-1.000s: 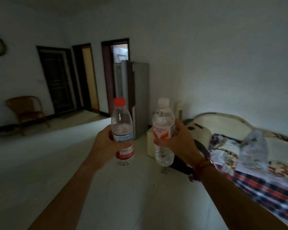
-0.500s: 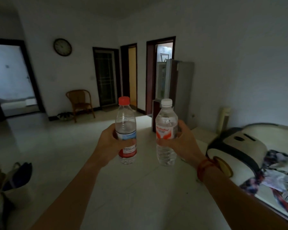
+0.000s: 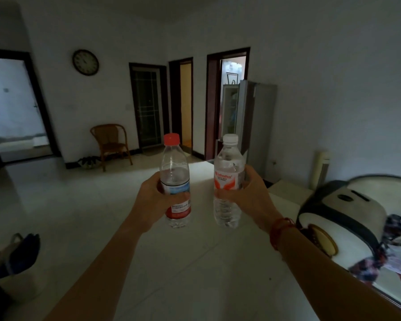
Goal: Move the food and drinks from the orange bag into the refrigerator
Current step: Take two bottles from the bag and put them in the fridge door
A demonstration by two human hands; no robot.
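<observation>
Over the last second the view has swung left, pushing the checked cloth to the right edge, while both bottles stay held. The left hand [image 3: 152,200] curls its fingers round the label of the red-capped bottle [image 3: 175,172]. The right hand [image 3: 252,195] clamps the white-capped bottle [image 3: 227,174], thumb across the front. Both bottles stand upright, side by side and apart. Bare floor [image 3: 79,205] lies open toward the refrigerator [image 3: 257,121] by the right wall, well beyond the hands. A table [image 3: 285,193] carrying a rice cooker [image 3: 343,209] runs beside the right forearm. Both forearms stretch forward.
</observation>
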